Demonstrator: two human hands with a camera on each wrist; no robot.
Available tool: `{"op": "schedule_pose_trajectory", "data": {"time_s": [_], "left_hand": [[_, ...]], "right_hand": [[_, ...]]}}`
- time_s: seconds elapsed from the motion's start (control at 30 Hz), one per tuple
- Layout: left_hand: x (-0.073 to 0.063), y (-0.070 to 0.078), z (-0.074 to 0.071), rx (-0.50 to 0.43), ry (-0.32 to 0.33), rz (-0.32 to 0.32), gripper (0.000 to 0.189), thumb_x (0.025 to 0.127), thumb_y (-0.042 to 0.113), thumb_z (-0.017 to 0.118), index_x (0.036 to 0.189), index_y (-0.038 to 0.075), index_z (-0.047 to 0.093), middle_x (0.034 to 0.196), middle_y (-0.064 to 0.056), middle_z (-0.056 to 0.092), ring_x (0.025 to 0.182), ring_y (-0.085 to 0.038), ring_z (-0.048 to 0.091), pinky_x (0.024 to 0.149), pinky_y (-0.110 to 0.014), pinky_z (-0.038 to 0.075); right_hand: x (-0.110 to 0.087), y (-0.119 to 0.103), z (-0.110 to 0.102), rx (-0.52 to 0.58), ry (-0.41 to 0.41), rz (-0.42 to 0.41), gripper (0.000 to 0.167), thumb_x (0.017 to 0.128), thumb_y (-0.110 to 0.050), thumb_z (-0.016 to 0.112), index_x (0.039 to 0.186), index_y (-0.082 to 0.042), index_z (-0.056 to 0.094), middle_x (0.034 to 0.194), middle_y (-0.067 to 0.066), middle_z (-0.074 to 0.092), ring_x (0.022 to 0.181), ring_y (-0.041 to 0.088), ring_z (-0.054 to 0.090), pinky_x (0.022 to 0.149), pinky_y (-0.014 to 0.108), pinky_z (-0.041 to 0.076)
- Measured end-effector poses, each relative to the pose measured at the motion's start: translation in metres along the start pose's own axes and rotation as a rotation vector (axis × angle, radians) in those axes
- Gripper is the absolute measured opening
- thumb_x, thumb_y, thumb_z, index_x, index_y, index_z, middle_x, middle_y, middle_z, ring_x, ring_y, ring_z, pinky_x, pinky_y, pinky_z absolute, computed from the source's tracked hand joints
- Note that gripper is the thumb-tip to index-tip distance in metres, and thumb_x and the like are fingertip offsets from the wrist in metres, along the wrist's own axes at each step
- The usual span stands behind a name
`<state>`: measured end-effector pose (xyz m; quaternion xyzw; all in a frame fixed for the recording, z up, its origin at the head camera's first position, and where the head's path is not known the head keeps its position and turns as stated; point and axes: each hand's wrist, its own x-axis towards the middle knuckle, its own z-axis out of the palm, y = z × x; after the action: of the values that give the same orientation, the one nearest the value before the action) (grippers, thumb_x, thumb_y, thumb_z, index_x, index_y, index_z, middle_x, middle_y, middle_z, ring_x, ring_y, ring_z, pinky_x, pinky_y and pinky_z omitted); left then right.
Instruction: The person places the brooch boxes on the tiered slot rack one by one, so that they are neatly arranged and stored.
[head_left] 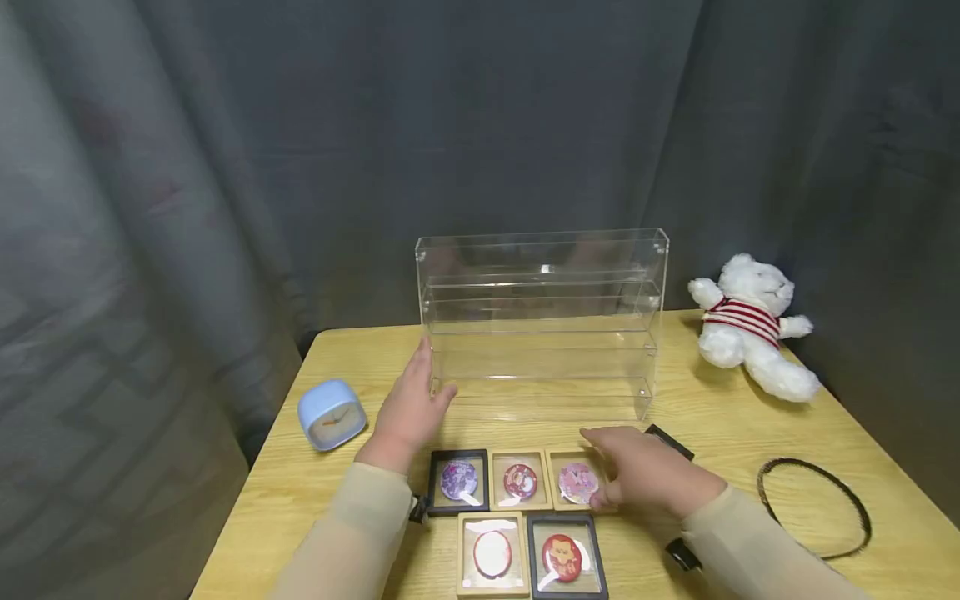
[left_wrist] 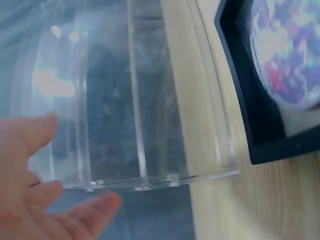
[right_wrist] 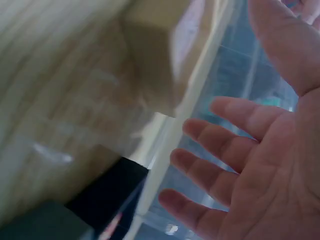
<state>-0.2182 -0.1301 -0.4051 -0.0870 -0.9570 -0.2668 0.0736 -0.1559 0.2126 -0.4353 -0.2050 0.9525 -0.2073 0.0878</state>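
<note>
Head view: the wooden table (head_left: 727,446) carried a clear shelf (head_left: 542,331), upright toward the back, its long axis running left to right and its broad side toward the person. The left hand (head_left: 411,408) was beside its left end, fingers extended, thumb apart, grasping nothing; whether it touched I couldn't tell. The right hand (head_left: 648,468) had its fingers loosely spread and unclosed, just by the rightmost of five small frames (head_left: 519,480), which lay flat with round badges (head_left: 562,557) face up.
</note>
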Motion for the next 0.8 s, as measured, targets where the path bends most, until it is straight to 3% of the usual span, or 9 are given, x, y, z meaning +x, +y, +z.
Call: {"op": "schedule_pose_trajectory", "data": {"time_s": [0.1, 0.2, 0.27, 0.37, 0.47, 0.57, 0.8], "left_hand": [[0.008, -0.007, -0.001, -0.059, 0.098, -0.014, 0.076, 0.099, 0.032, 0.060, 0.160, 0.012, 0.018, 0.161, -0.010, 0.024, 0.123, -0.034, 0.053, 0.093, -0.049, 0.050], [0.013, -0.014, 0.001, -0.088, 0.161, -0.058, 0.069, 0.098, 0.028, 0.060, 0.157, 0.011, 0.027, 0.157, -0.011, 0.030, 0.113, -0.031, 0.059, 0.081, -0.047, 0.053], [0.017, -0.017, 0.004, -0.134, 0.150, -0.115, 0.070, 0.099, 0.029, 0.059, 0.158, 0.012, 0.026, 0.156, -0.011, 0.033, 0.118, -0.031, 0.057, 0.086, -0.049, 0.052], [0.022, -0.023, 0.009, -0.206, 0.075, -0.205, 0.073, 0.101, 0.034, 0.056, 0.160, 0.014, 0.019, 0.156, -0.009, 0.035, 0.122, -0.031, 0.055, 0.094, -0.050, 0.048], [0.024, -0.028, 0.016, -0.257, 0.009, -0.256, 0.071, 0.102, 0.036, 0.055, 0.160, 0.017, 0.019, 0.152, -0.007, 0.043, 0.121, -0.032, 0.056, 0.095, -0.051, 0.047], [0.025, -0.032, 0.022, -0.268, -0.009, -0.271, 0.063, 0.102, 0.034, 0.056, 0.158, 0.020, 0.030, 0.147, -0.009, 0.049, 0.119, -0.033, 0.057, 0.090, -0.050, 0.049], [0.023, -0.038, 0.030, -0.262, 0.046, -0.240, 0.049, 0.101, 0.028, 0.059, 0.149, 0.023, 0.048, 0.141, -0.007, 0.055, 0.112, -0.031, 0.061, 0.082, -0.047, 0.052]], "right_hand": [[0.002, 0.005, 0.007, 0.005, -0.024, 0.030, 0.104, 0.058, -0.051, 0.092, 0.143, -0.004, 0.052, 0.141, 0.017, 0.052, 0.130, 0.039, 0.044, 0.105, 0.061, 0.033], [0.002, 0.007, 0.011, 0.006, -0.039, 0.035, 0.104, 0.058, -0.049, 0.092, 0.142, -0.002, 0.053, 0.142, 0.019, 0.051, 0.131, 0.041, 0.042, 0.106, 0.062, 0.029], [0.001, 0.008, 0.012, -0.002, -0.040, 0.025, 0.102, 0.058, -0.048, 0.092, 0.140, -0.001, 0.054, 0.141, 0.020, 0.051, 0.131, 0.043, 0.042, 0.106, 0.063, 0.028], [0.001, 0.009, 0.013, -0.020, -0.031, 0.023, 0.099, 0.057, -0.048, 0.092, 0.137, -0.001, 0.057, 0.139, 0.021, 0.052, 0.130, 0.042, 0.043, 0.106, 0.062, 0.028], [0.003, 0.009, 0.014, -0.022, -0.007, 0.020, 0.096, 0.054, -0.046, 0.093, 0.132, -0.003, 0.060, 0.134, 0.019, 0.057, 0.127, 0.040, 0.047, 0.106, 0.062, 0.030], [0.003, 0.010, 0.015, -0.016, 0.014, 0.016, 0.092, 0.053, -0.043, 0.095, 0.129, -0.005, 0.061, 0.132, 0.016, 0.058, 0.130, 0.041, 0.044, 0.106, 0.062, 0.029], [0.001, 0.013, 0.017, 0.008, -0.006, 0.027, 0.101, 0.057, -0.044, 0.093, 0.138, 0.002, 0.054, 0.143, 0.024, 0.048, 0.139, 0.049, 0.027, 0.110, 0.064, 0.021]]}}
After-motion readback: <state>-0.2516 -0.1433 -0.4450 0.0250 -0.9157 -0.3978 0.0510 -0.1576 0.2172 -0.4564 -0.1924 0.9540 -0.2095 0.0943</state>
